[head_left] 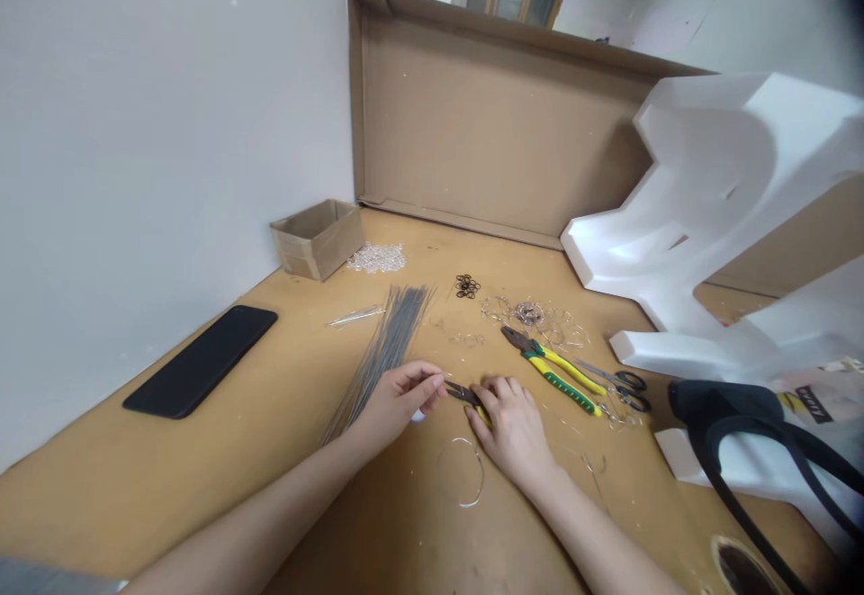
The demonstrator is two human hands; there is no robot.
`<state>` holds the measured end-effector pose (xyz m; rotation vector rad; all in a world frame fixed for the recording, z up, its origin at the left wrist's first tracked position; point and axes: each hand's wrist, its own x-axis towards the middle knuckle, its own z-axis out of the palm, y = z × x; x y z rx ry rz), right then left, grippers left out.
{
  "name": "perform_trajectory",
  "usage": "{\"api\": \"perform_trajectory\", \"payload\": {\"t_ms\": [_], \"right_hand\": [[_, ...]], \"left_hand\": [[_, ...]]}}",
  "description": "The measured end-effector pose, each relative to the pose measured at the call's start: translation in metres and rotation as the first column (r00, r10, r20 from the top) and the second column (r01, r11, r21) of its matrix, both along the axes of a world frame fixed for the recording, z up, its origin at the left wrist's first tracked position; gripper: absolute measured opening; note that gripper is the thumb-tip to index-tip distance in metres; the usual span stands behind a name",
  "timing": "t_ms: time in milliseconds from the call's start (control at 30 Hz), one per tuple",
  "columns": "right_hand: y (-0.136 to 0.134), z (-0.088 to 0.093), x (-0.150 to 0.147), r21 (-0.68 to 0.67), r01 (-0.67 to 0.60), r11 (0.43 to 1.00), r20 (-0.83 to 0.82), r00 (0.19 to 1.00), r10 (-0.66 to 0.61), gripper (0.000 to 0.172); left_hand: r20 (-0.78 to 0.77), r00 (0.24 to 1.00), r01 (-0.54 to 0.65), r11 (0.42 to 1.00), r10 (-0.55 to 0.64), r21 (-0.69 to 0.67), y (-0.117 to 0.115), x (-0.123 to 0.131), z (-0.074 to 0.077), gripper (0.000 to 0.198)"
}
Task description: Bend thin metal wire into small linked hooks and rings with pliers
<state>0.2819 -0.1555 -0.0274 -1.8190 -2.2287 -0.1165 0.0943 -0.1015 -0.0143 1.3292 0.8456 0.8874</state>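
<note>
My right hand is closed around small yellow-handled pliers, whose dark jaws point left. My left hand pinches something thin, probably a wire, right at those jaws; the piece is too small to make out. Both hands rest on the wooden table. A bundle of thin grey wires lies just left of my left hand. A curved loop of wire lies on the table in front of my hands.
Larger yellow-green pliers and scissors lie to the right, among loose wire rings. Black rings, clear beads, a small cardboard box, a black phone, white foam, a black bag.
</note>
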Motion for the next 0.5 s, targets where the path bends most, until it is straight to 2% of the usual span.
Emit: {"api": "perform_trajectory", "payload": {"t_ms": [200,500], "right_hand": [[0.0001,-0.0002,0.0001,0.003,0.001,1.000,0.009,1.000,-0.001,0.028],[-0.0012,0.0036,-0.0020,-0.048,0.024,0.999,-0.014,1.000,-0.025,0.027]], "left_hand": [[0.001,1.000,-0.008,1.000,0.008,-0.004,-0.0008,0.0010,0.0033,0.025],[-0.025,1.000,-0.012,1.000,0.011,-0.026,-0.0014,0.0005,0.0006,0.025]]}}
